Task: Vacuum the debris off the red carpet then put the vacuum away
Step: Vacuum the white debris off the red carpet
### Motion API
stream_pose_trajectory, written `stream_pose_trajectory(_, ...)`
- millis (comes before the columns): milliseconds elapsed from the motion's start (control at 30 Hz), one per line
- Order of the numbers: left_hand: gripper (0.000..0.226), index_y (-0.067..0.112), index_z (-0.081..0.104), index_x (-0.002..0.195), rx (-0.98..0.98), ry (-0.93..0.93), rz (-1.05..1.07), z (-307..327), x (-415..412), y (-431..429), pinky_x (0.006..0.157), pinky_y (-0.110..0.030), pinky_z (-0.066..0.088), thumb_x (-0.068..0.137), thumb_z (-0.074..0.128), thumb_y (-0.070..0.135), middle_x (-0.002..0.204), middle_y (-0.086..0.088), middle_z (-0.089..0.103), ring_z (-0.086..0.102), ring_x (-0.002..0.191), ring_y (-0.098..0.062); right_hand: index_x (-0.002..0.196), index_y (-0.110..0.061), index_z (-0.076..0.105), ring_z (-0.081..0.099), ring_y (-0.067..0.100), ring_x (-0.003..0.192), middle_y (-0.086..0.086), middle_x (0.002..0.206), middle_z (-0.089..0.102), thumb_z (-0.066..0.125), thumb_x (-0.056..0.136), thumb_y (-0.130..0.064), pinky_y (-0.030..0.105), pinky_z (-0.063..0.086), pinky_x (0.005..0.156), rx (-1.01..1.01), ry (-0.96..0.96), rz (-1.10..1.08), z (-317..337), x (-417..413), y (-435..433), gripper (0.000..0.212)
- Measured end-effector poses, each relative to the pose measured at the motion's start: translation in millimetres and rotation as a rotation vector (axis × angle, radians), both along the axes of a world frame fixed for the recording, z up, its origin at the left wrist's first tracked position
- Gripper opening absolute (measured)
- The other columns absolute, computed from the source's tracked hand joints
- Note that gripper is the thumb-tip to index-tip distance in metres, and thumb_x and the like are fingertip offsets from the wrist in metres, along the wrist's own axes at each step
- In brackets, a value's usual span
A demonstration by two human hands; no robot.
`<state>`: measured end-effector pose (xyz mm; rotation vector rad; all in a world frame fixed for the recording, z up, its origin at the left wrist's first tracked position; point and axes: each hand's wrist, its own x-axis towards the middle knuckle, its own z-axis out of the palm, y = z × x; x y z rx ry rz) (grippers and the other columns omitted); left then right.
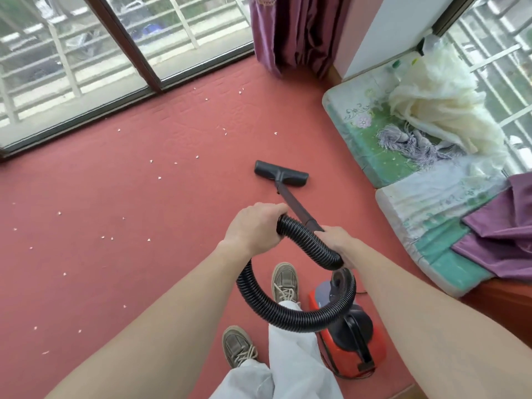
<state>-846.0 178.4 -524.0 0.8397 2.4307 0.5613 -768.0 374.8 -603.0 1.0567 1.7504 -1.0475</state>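
A red carpet [121, 197] covers the floor, with several small white bits of debris [159, 177] scattered over its left and far parts. The black floor nozzle [280, 173] lies flat on the carpet ahead of me, joined to a dark wand [293, 204]. My left hand [253, 228] grips the ribbed black hose [302, 234] at its top bend. My right hand [338, 243] holds the hose where it meets the wand. The hose loops down to the red and black vacuum body [349, 344] standing by my right foot.
Large windows [86, 67] with dark frames line the far left. A purple curtain [299, 33] hangs at the back. Cushioned mats [403, 156] with cream and purple fabric lie along the right. My shoes [285, 282] stand on the carpet just behind the hose loop.
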Motion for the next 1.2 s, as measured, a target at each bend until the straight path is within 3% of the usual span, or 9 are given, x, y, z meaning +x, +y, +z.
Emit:
stream_pose_trajectory(133,0.021,0.02,0.042,0.076,0.022,0.032,0.115,-4,-40,1,0.054,-0.034,0.035,0.08,0.062,0.015,0.068,0.004,0.054,0.054,0.066,-0.029,0.12,-0.016,0.063,0.069,0.035,0.098,0.017,0.108,0.069,0.044,0.089,-0.022,0.048,0.058,0.086,0.049,0.028,0.0,-1,-71,14,0.037)
stream_pose_trajectory(233,0.022,0.02,0.039,0.077,0.055,0.075,0.211,-9,-63,6,0.055,-0.034,0.033,0.082,0.06,0.016,0.068,0.006,0.05,0.049,0.063,-0.029,0.118,-0.017,0.063,0.071,0.032,0.084,0.016,0.104,0.07,0.045,0.091,-0.02,0.042,0.06,0.067,0.109,0.038,-0.03,-6,-125,24,0.033)
stream_pose_trajectory(367,0.017,0.02,0.042,0.084,0.061,0.099,0.329,-19,-77,-5,0.058,-0.04,0.043,0.085,0.058,0.016,0.075,0.005,0.052,0.051,0.067,-0.03,0.113,-0.014,0.064,0.064,0.025,0.067,0.014,0.098,0.069,0.044,0.091,-0.016,0.029,0.051,0.05,0.16,0.066,-0.022,-19,-175,16,0.029)
stream_pose_trajectory(500,0.02,0.022,0.039,0.084,0.043,0.078,0.379,-20,-80,-38,0.059,-0.039,0.045,0.085,0.057,0.014,0.076,0.005,0.052,0.051,0.067,-0.03,0.113,-0.011,0.061,0.058,0.025,0.068,0.011,0.089,0.062,0.042,0.094,-0.017,0.029,0.051,0.057,0.154,0.08,0.035,-20,-177,-20,0.028)
stream_pose_trajectory(733,0.023,0.024,0.038,0.079,-0.042,-0.06,0.406,-16,-47,-108,0.061,-0.035,0.037,0.079,0.059,0.014,0.075,0.007,0.051,0.058,0.076,-0.031,0.124,-0.025,0.063,0.062,0.025,0.08,0.015,0.107,0.071,0.044,0.096,-0.024,0.037,0.053,0.077,-0.076,0.05,0.392,-3,-117,-94,0.034)
stream_pose_trajectory(900,0.021,0.023,0.039,0.081,-0.062,-0.06,0.528,-17,-41,-149,0.062,-0.038,0.044,0.083,0.059,0.015,0.074,0.006,0.051,0.056,0.072,-0.031,0.128,-0.024,0.057,0.065,0.03,0.091,0.009,0.1,0.068,0.039,0.098,-0.027,0.035,0.051,0.078,0.007,0.091,0.499,-17,-146,-141,0.036)
stream_pose_trajectory(1000,0.015,0.02,0.045,0.087,-0.058,-0.018,0.679,-18,-56,-172,0.061,-0.037,0.043,0.087,0.06,0.016,0.072,0.007,0.05,0.053,0.068,-0.028,0.129,-0.021,0.058,0.063,0.035,0.104,0.013,0.112,0.065,0.04,0.097,-0.028,0.039,0.051,0.088,0.107,0.143,0.502,-35,-200,-168,0.037)
stream_pose_trajectory(1200,0.015,0.016,0.046,0.093,0.01,0.015,0.74,-16,-68,-186,0.064,-0.037,0.041,0.089,0.06,0.012,0.083,0.001,0.055,0.05,0.071,-0.028,0.121,-0.016,0.061,0.063,0.033,0.094,0.012,0.105,0.063,0.042,0.095,-0.025,0.038,0.052,0.074,0.198,0.157,0.444,-36,-244,-193,0.034)
